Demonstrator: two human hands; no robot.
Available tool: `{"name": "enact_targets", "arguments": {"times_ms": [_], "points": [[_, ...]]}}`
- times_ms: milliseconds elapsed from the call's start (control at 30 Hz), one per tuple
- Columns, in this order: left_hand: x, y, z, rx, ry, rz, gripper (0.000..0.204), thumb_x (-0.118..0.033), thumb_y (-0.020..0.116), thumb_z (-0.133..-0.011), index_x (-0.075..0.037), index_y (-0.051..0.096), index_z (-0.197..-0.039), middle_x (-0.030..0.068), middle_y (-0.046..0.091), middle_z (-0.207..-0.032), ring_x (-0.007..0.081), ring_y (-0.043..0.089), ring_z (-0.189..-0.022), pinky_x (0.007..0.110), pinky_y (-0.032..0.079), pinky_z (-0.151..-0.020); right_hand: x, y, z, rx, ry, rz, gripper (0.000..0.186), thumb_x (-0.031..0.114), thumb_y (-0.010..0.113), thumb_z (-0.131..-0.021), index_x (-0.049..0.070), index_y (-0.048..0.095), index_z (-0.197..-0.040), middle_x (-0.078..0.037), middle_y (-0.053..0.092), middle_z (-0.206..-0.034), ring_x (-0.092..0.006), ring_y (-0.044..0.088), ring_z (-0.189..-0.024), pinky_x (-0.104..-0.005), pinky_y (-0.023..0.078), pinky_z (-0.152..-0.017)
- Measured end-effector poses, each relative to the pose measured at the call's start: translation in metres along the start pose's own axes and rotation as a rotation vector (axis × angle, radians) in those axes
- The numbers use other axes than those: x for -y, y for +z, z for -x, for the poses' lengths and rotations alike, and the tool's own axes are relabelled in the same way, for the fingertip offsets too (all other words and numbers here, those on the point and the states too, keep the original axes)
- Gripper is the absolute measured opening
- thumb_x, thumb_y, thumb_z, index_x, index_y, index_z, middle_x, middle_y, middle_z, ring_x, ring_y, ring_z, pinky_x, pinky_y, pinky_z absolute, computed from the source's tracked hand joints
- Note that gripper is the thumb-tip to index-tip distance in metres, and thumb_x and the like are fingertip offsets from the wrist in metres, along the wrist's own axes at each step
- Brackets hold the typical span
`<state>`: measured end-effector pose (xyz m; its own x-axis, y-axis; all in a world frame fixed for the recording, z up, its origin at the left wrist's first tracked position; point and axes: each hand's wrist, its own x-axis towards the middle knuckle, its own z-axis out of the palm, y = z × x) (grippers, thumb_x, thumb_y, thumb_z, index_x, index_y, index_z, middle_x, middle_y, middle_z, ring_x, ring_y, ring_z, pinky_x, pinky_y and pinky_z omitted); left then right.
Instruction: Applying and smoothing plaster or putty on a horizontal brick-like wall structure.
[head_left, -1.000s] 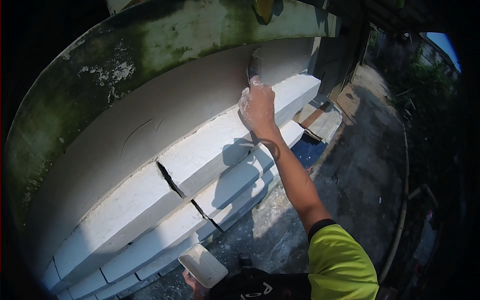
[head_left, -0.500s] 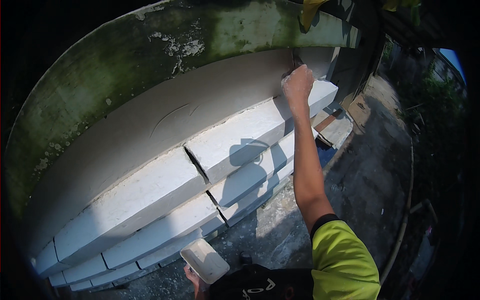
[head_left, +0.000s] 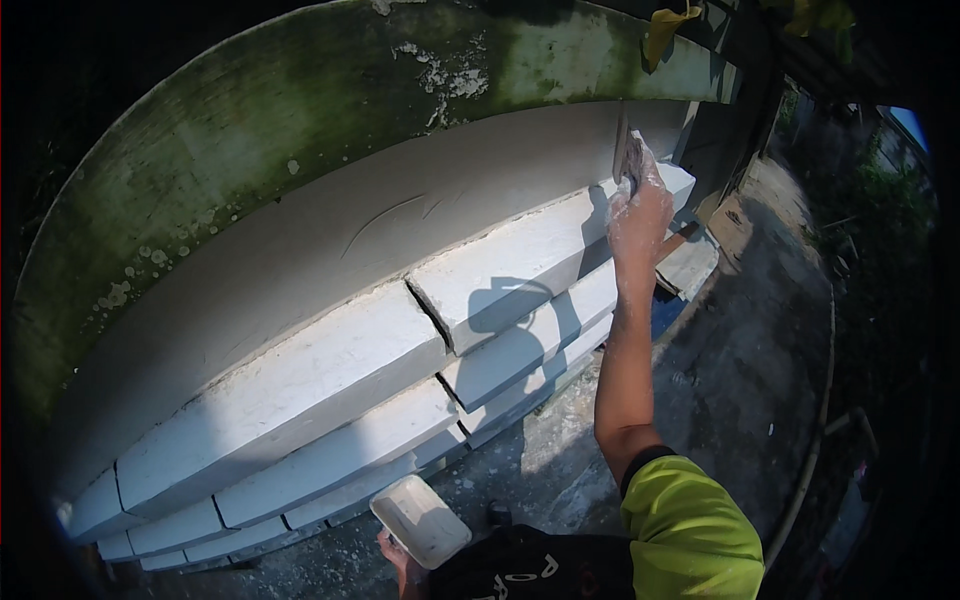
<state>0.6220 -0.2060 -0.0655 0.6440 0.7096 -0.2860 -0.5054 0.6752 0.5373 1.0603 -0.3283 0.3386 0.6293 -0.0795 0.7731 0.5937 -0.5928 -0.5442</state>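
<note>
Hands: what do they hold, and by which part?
Right hand grips a putty knife by its handle; left hand holds a flat plaster board from beneath.

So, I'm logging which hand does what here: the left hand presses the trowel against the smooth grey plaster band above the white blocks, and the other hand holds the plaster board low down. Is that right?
Not quite: the head view shows the right hand pressing the trowel against the plaster band above the white blocks. The left hand is the one holding the plaster board low down.
</note>
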Motion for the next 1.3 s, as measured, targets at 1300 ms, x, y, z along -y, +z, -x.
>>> {"name": "enact_targets", "arguments": {"times_ms": [1300], "points": [[-0.111, -0.073, 0.021, -0.007, -0.364, -0.237, 0.059, -0.049, 0.034, -0.086, -0.003, 0.052, -0.118, 0.0114, 0.059, -0.11, 0.0286, 0.055, -0.102, 0.043, 0.044, -0.091, 0.118, 0.013, 0.093, -0.254, -0.78, 0.02, 0.051, -0.012, 0.06, -0.062, 0.011, 0.066, -0.106, -0.012, 0.066, -0.103, -0.0314, 0.063, -0.09, -0.0381, 0.051, -0.079]]}}
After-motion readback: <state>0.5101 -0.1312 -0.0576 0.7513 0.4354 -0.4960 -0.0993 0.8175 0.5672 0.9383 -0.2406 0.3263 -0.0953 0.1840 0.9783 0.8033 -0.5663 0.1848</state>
